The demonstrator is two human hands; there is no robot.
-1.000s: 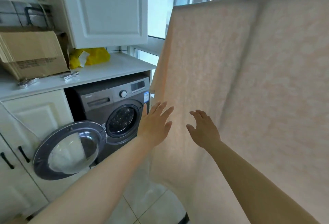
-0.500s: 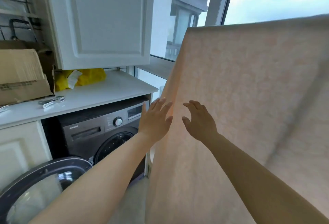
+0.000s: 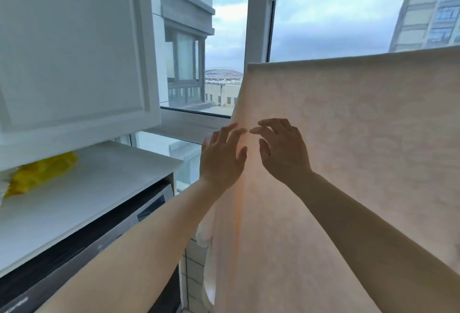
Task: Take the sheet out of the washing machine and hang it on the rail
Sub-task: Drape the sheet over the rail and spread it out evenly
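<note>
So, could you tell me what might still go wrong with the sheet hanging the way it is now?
The window behind looks open, so a gust could lift the sheet off its support. Neither the left hand nor the right hand grips it; the fingers are spread near its left edge, so a slip would go uncaught. That edge hangs bunched and may dry creased.

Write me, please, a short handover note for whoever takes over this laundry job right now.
Left hand: open, at the left edge of the pale peach cloth sheet.
Right hand: open, fingers bent, on or just off the sheet's face; contact unclear.
Done: sheet is out of the dark grey washing machine and draped over its support; the rail itself is hidden.
Left: probably just smooth the left edge.
</note>
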